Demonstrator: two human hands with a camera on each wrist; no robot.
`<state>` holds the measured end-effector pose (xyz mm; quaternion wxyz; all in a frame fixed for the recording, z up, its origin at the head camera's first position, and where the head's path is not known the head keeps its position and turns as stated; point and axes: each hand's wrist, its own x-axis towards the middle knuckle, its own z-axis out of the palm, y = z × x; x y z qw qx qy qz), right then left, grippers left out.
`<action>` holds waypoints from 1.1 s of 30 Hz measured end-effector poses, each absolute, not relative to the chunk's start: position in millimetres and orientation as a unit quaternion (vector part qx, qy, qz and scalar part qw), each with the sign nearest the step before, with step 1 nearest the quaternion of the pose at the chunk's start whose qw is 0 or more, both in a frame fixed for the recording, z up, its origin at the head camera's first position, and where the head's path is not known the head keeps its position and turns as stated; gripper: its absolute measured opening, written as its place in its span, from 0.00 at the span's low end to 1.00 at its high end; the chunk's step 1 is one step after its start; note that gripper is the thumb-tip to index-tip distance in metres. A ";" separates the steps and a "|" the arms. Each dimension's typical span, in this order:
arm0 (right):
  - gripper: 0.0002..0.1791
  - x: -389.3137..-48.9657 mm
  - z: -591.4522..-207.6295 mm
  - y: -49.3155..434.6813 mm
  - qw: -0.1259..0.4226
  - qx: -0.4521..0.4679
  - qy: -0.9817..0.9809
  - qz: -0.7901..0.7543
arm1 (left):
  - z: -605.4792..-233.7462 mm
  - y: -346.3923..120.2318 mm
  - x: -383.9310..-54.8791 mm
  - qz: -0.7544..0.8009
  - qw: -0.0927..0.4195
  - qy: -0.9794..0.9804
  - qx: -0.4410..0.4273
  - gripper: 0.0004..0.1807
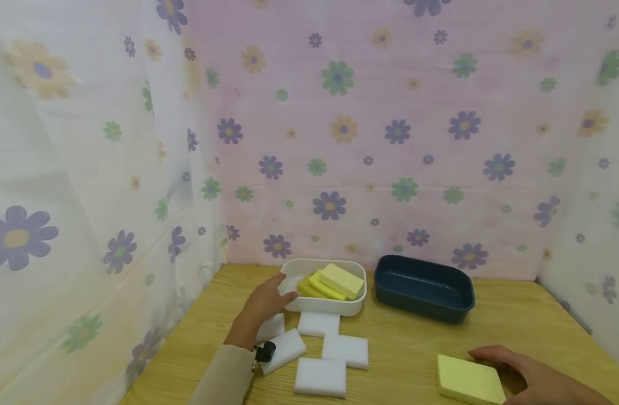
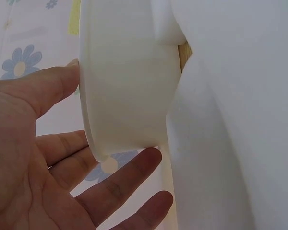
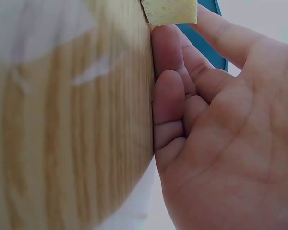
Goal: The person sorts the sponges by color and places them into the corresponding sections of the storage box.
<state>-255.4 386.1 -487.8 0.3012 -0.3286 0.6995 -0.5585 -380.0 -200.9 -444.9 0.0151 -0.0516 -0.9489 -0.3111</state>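
Note:
In the head view my left hand [image 1: 266, 301] is at the left end of a white bin [image 1: 324, 306]. In the left wrist view its thumb touches the bin's rim, and its other fingers are spread loosely along the outside. Inside the bin lie several yellow sponges [image 1: 341, 280], the palest on top. At the lower right my right hand [image 1: 532, 377] holds a pale yellow sponge [image 1: 469, 379] between thumb and fingers at its right end. The right wrist view shows that sponge's porous edge [image 3: 175, 12] close to the table, with the lower fingers curled against the wood.
Several white sponge blocks [image 1: 321, 377] lie on the wooden table [image 1: 400, 360] in front of the white bin. A dark blue bin [image 1: 423, 306] stands to its right. A flowered cloth [image 1: 370, 140] hangs behind and on both sides.

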 end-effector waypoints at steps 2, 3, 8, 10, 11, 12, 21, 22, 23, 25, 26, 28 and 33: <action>0.36 -255.0 -489.7 389.3 0.292 -0.341 0.701 -0.555 | -445.2 -198.0 -379.7 -0.311 0.014 -0.949 -0.053 0.45; 0.37 -254.8 -489.8 389.9 0.292 -0.339 0.703 -0.552 | -445.3 -197.3 -379.7 -0.312 0.014 -0.948 -0.052 0.45; 0.37 -254.4 -486.8 389.6 0.281 -0.325 0.729 -0.533 | -443.1 -196.5 -377.9 -0.312 0.014 -0.949 -0.046 0.45; 0.38 -254.2 -485.7 388.6 0.267 -0.330 0.744 -0.516 | -442.3 -196.6 -378.0 -0.312 0.014 -0.949 -0.044 0.45; 0.38 -254.1 -485.5 388.2 0.261 -0.334 0.746 -0.514 | -442.0 -196.6 -378.3 -0.311 0.013 -0.949 -0.042 0.45; 0.38 -253.7 -485.4 387.7 0.247 -0.342 0.758 -0.498 | -442.2 -196.7 -378.9 -0.310 0.014 -0.950 -0.041 0.44; 0.36 -252.1 -483.6 383.8 0.204 -0.340 0.802 -0.448 | -442.6 -198.1 -379.5 -0.309 0.015 -0.950 -0.036 0.45; 0.35 -252.2 -483.8 383.8 0.198 -0.339 0.805 -0.445 | -442.8 -198.2 -379.7 -0.308 0.014 -0.951 -0.036 0.45; 0.35 -252.3 -484.4 384.1 0.186 -0.345 0.811 -0.435 | -443.0 -198.3 -379.9 -0.307 0.014 -0.951 -0.035 0.45; 0.33 -252.4 -485.9 385.1 0.167 -0.351 0.817 -0.426 | -443.4 -198.3 -380.1 -0.306 0.014 -0.951 -0.035 0.45; 0.33 -252.6 -486.6 385.6 0.159 -0.354 0.818 -0.423 | -443.6 -198.4 -380.2 -0.307 0.014 -0.951 -0.035 0.45; 0.32 -252.9 -487.6 386.6 0.154 -0.350 0.822 -0.423 | -443.9 -198.6 -380.4 -0.307 0.015 -0.951 -0.036 0.45; 0.30 -252.8 -486.9 386.5 0.193 -0.318 0.808 -0.458 | -444.6 -198.6 -380.7 -0.306 0.018 -0.951 -0.039 0.44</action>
